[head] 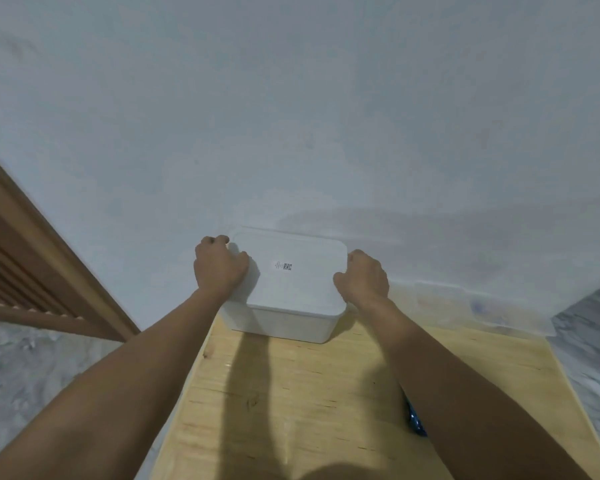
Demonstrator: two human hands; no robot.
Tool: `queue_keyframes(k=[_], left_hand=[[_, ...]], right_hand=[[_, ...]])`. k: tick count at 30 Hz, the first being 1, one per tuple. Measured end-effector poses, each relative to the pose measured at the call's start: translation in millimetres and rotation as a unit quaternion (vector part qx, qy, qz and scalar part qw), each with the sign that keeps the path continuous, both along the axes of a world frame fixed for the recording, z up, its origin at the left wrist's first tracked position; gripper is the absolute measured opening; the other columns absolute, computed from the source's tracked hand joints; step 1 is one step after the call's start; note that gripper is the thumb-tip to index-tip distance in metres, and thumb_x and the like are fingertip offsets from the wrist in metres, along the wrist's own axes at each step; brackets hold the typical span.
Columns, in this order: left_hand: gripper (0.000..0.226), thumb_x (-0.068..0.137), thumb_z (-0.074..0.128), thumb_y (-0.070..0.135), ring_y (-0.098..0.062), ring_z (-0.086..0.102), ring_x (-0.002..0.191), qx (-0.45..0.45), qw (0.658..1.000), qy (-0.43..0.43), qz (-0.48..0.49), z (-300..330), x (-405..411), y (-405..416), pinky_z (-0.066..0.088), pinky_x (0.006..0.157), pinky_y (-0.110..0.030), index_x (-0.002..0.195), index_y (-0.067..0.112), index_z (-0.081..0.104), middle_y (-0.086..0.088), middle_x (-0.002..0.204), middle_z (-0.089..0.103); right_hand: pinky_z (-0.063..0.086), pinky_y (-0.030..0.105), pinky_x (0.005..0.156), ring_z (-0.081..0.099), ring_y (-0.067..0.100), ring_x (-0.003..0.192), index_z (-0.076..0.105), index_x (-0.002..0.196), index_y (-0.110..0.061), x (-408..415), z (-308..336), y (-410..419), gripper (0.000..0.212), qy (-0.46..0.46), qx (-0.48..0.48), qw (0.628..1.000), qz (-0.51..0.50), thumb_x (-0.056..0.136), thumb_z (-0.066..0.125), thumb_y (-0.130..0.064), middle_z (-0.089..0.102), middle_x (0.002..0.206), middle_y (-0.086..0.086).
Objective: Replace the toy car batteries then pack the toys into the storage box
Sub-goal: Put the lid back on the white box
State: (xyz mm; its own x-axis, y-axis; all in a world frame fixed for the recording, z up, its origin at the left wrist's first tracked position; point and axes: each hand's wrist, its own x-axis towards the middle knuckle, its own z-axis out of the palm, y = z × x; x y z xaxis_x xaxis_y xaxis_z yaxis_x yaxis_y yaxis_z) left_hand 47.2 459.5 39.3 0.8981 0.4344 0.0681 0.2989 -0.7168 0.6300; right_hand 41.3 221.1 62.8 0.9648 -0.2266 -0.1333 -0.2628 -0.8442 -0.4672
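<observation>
White lidded box (284,317) at twelve o'clock, gripped by left hand (220,266) and right hand (362,277); likely closing; press lid (298,275) flush.

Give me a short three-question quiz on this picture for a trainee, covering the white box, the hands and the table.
1. True or false: the lid sits on the storage box.
2. Which hand grips the box's left end? A. left hand B. right hand C. neither
3. Fill in: the box stands at the far edge of the wooden ____, close to the wall.

Key: 1 true, the lid with its small printed label covers the box. 2 A; the right hand grips the right end. 3 table.
</observation>
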Motion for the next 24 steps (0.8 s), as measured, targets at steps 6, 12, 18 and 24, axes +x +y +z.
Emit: queue_keyframes(k=[6, 12, 18, 24], left_hand=[[0.055, 0.087, 0.035, 0.053, -0.027, 0.033, 0.132, 0.231, 0.946, 0.015, -0.228, -17, 9, -13, 0.028, 0.108, -0.047, 0.121, 0.012, 0.048, -0.008, 0.138, 0.044], [0.069, 0.097, 0.013, 0.056, -0.025, -0.001, 0.15, 0.254, 0.923, 0.092, -0.274, -30, 10, -16, 0.002, 0.118, -0.053, 0.151, 0.013, 0.013, -0.009, 0.162, 0.005], [0.072, 0.096, 0.008, 0.057, -0.025, -0.004, 0.15, 0.278, 0.918, 0.087, -0.269, -32, 8, -19, 0.001, 0.118, -0.053, 0.153, 0.013, 0.008, -0.009, 0.163, 0.002], [0.075, 0.093, 0.003, 0.061, -0.035, -0.009, 0.148, 0.314, 0.909, 0.11, -0.251, -34, 11, -20, -0.002, 0.118, -0.055, 0.155, 0.018, 0.001, -0.01, 0.163, -0.004]], right_hand=[[0.019, 0.039, 0.116, 0.015, 0.027, 0.144, 0.03, 0.144, -0.008, -1, -17, 27, 0.058, -0.06, -0.086, 0.98, 0.167, 0.095, 0.047, -0.036, 0.027, 0.154, 0.009], [0.003, 0.049, 0.12, -0.004, 0.029, 0.148, 0.01, 0.151, -0.008, 4, -37, 32, 0.074, -0.036, -0.142, 0.972, 0.183, 0.097, 0.024, -0.056, 0.004, 0.161, 0.011], [0.004, 0.051, 0.119, -0.007, 0.028, 0.148, 0.006, 0.152, -0.007, 4, -46, 32, 0.078, -0.043, -0.154, 0.971, 0.176, 0.095, 0.019, -0.059, 0.0, 0.161, 0.012], [0.009, 0.049, 0.119, -0.009, 0.026, 0.148, 0.003, 0.152, -0.005, 6, -48, 33, 0.083, -0.041, -0.134, 0.978, 0.154, 0.093, 0.023, -0.061, -0.003, 0.161, 0.013]])
